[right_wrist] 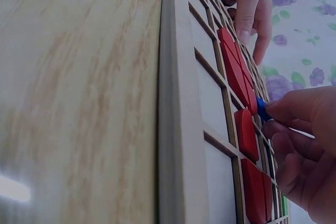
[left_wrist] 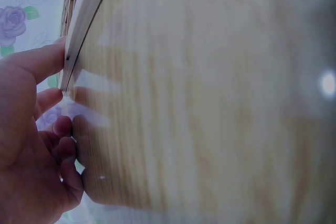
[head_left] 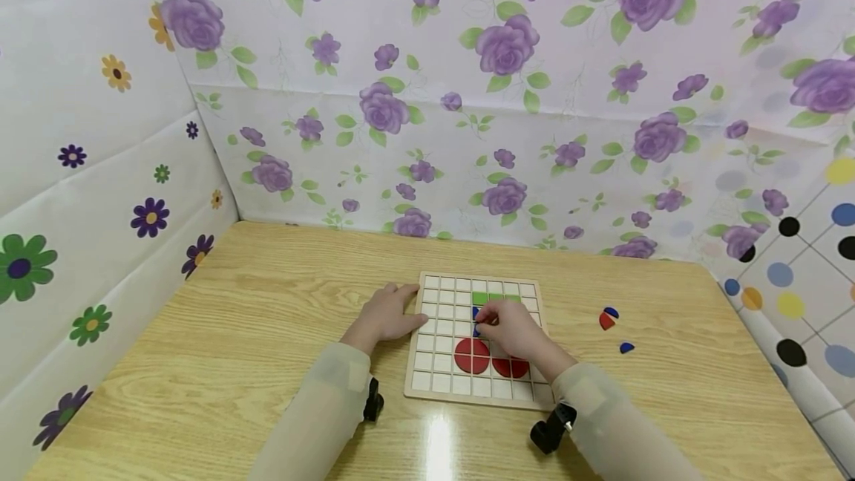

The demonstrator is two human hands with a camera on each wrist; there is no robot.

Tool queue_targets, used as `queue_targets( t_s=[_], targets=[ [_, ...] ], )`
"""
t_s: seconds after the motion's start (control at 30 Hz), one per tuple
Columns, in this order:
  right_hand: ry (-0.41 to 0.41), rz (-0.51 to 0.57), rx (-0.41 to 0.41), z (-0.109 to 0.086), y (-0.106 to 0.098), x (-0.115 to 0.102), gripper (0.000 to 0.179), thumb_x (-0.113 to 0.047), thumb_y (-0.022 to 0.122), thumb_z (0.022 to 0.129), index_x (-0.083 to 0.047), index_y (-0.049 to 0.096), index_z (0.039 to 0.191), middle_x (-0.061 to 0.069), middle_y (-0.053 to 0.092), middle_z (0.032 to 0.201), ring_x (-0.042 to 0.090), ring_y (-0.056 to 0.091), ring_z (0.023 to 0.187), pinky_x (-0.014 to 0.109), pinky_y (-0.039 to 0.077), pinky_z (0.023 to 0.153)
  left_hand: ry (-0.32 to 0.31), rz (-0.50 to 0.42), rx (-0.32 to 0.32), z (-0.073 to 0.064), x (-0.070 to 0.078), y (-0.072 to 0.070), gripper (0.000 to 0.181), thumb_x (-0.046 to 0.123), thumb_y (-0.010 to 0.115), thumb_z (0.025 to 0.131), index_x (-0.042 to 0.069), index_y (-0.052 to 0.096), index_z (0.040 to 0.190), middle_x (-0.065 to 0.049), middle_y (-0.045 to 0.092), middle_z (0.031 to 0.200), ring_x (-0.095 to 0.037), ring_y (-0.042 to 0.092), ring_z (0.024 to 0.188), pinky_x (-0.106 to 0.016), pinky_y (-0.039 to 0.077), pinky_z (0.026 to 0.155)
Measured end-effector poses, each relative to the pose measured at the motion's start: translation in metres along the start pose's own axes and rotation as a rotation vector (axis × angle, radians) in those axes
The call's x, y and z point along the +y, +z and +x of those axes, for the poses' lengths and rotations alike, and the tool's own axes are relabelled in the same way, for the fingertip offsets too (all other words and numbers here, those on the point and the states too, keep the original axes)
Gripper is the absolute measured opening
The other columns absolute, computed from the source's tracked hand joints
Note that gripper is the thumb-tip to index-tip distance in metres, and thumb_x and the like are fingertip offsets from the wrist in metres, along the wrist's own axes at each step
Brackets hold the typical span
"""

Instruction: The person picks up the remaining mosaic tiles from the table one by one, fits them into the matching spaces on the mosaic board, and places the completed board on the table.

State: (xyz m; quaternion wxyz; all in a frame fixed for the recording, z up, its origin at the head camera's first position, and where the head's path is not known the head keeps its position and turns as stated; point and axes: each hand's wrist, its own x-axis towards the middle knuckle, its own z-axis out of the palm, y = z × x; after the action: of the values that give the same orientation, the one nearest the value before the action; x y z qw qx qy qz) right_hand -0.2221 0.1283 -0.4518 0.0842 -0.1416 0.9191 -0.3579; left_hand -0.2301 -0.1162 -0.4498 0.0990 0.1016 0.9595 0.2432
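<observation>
A wooden grid board [head_left: 467, 398] with white square cells lies flat on the table. My left hand [head_left: 387, 314] rests at its left edge, thumb on the rim and index fingertip against the side. Over the board's middle, my right hand [head_left: 510, 326] pinches a small blue piece [right_wrist: 262, 109] between thumb and index finger, low over the cells. A red circle [head_left: 471, 356] of quarter pieces fills several cells. Beside it another red shape [head_left: 510, 369] is partly hidden by the right wrist. Green pieces [head_left: 496, 298] form a row behind the right hand.
On the table right of the board lie a loose red piece [head_left: 606, 321], a blue piece [head_left: 611, 312] touching it, and another blue piece [head_left: 626, 347] nearer me. Flower-patterned sheets [head_left: 414, 169] stand at the table's back and left; a dotted one [head_left: 801, 303] is at the right.
</observation>
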Motion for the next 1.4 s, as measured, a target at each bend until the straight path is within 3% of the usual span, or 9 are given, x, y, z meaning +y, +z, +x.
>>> queue_targets(
  t_s=[0.33,0.63,0.77,0.97,1.4],
  targets=[
    [-0.007,-0.072,0.008,0.000,0.002,0.000,0.005,-0.013,0.068,0.086,-0.013,0.071,0.090,-0.004,0.065,0.084,0.010,0.058,0.078,0.027,0.050,0.069,-0.004,-0.006,-0.003,0.000,0.000,0.000,0.064,0.043,0.058,0.090,0.020,0.038,0.146,-0.021,0.034,0.148,-0.043,0.032,0.136,-0.060,0.033,0.105],
    [0.001,-0.097,0.017,0.000,0.006,0.000,0.012,-0.014,0.067,0.087,-0.013,0.074,0.097,0.002,0.068,0.100,0.012,0.061,0.087,0.031,0.052,0.073,-0.013,-0.016,-0.004,0.000,-0.003,0.000,0.064,0.044,0.058,0.090,0.021,0.037,0.147,-0.021,0.032,0.150,-0.043,0.030,0.137,-0.061,0.032,0.105],
    [-0.017,-0.088,0.031,-0.002,0.006,0.001,0.014,-0.014,0.067,0.087,-0.013,0.074,0.099,0.003,0.068,0.103,0.013,0.061,0.089,0.032,0.053,0.075,-0.019,-0.017,-0.004,0.000,-0.003,0.000,0.064,0.044,0.058,0.090,0.021,0.037,0.147,-0.021,0.031,0.150,-0.043,0.029,0.138,-0.061,0.031,0.106],
    [-0.023,-0.048,0.083,-0.010,0.003,0.007,0.017,-0.017,0.068,0.087,-0.012,0.073,0.103,-0.001,0.067,0.095,0.010,0.057,0.079,0.027,0.049,0.067,-0.016,-0.030,-0.011,-0.001,0.000,-0.001,0.064,0.043,0.058,0.090,0.020,0.038,0.146,-0.020,0.033,0.149,-0.042,0.031,0.137,-0.061,0.033,0.105],
    [-0.019,0.018,0.143,-0.025,-0.009,0.022,0.021,-0.017,0.069,0.086,-0.006,0.071,0.104,0.003,0.066,0.093,0.011,0.055,0.076,0.022,0.047,0.064,-0.017,-0.038,-0.003,-0.003,0.002,-0.001,0.063,0.042,0.058,0.090,0.019,0.038,0.146,-0.021,0.032,0.149,-0.043,0.030,0.137,-0.062,0.032,0.105]
  ],
)
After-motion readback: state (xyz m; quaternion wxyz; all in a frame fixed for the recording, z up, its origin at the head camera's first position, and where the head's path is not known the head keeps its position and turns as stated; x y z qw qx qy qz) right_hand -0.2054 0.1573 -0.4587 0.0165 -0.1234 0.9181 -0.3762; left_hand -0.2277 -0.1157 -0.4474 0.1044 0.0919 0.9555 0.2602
